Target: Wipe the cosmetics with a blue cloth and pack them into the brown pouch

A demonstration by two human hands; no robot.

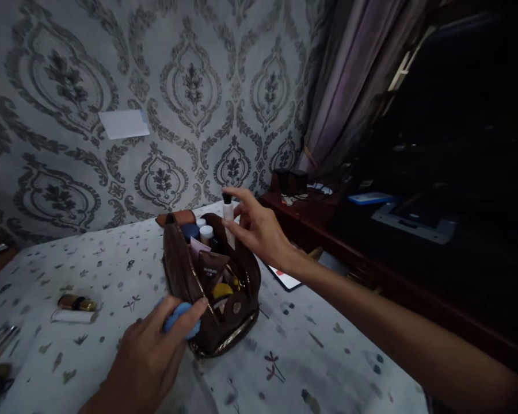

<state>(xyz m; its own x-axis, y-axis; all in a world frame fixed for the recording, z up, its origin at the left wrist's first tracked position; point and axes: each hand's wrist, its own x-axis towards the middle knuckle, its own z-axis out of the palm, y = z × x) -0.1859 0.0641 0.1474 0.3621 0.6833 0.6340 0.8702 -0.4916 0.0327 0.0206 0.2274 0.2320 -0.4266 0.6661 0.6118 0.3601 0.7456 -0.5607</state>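
My right hand (261, 230) pinches a small white bottle with a black cap (228, 211), upright over the right side of an open brown cosmetic bag (179, 276). My left hand (149, 351) is at the bag's near left edge, its thumb and fingers curled around a blue fluffy ball (183, 321). Inside the bag are a brown tube (211, 270), a pale pink tube (198, 248), a white-capped bottle (206, 232), a dark blue lid (190, 231) and a yellow round item (222, 290). Lower contents are hidden.
A gold-and-brown tube (76, 302) and a white tube (73, 316) lie left on the patterned cloth (125, 270). Behind the bag is a brown leather item (176, 217). A tablet-like device (287, 280) lies beneath my right forearm, beside a dark wooden desk (311, 218).
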